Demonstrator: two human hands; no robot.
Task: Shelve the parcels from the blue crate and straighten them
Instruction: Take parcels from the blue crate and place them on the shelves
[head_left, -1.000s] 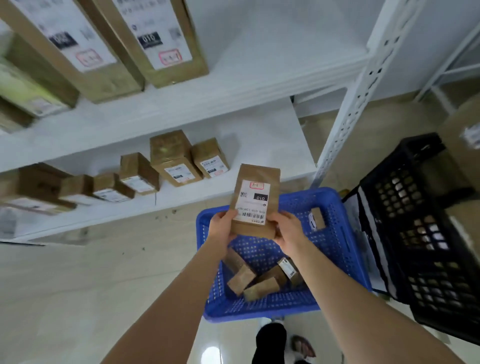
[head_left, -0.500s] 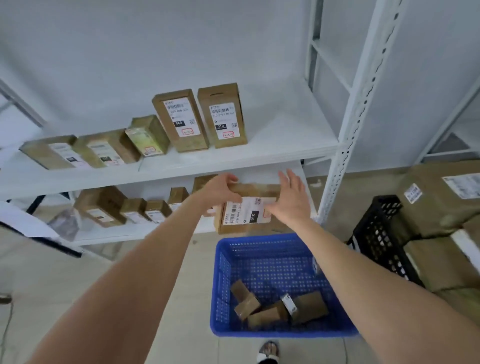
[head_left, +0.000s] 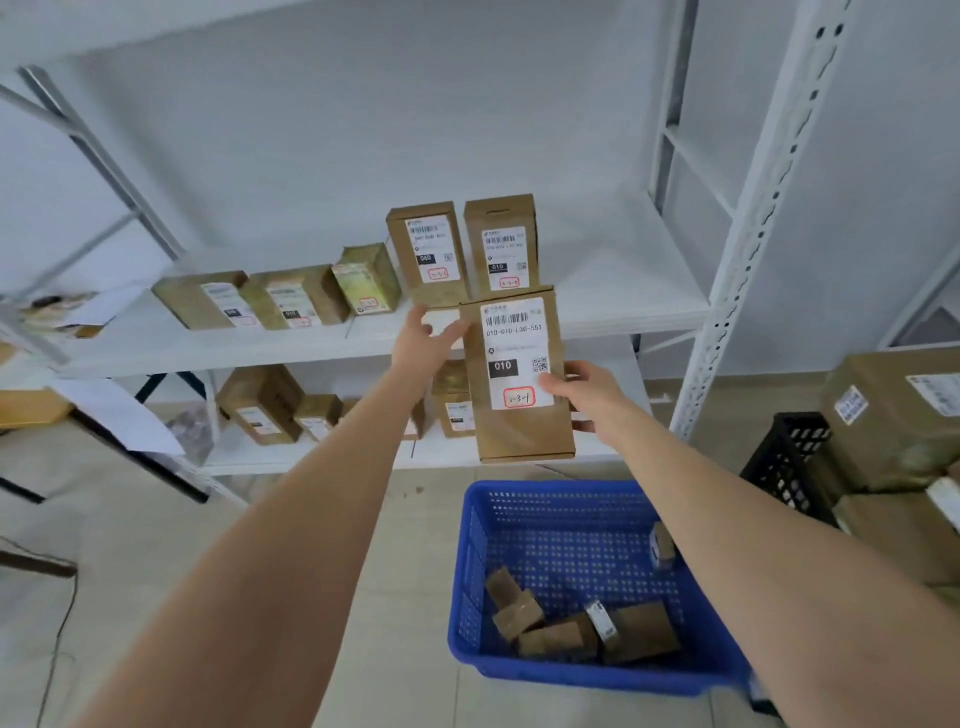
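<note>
Head view, stock at hand.

1. Parcel (head_left: 519, 374): a tall brown box with its white label facing the camera. It is held upright in the air in front of the upper shelf (head_left: 623, 306) and above the blue crate (head_left: 470, 561), resting on no board.
2. Right hand (head_left: 582, 395): the thumb lies across the lower right of the label and the fingers curl behind the box. This grip seems to carry the weight.
3. Left hand (head_left: 423, 338): the fingers are nearly straight and spread, with their tips against the parcel's upper left edge. It steadies the box, and no wrap around it shows.
4. On the upper shelf, 2 tall boxes (head_left: 462, 249) stand upright just behind the parcel, with 3 lower boxes (head_left: 291, 296) to their left. Bare board lies to the right.
5. In the crate, several small parcels (head_left: 571, 629) lie loose on the bottom, not yet shelved.

Risks, as judged:
- The grip sits low on a tall box. If the left hand lifts away early, the top may tip forward and drop into the crate.
- Pushed straight in, the parcel would likely strike the 2 standing boxes and topple them. The bare board to the right looks safer.
- Set down at the shelf's lip, a narrow base may rock off.
</note>
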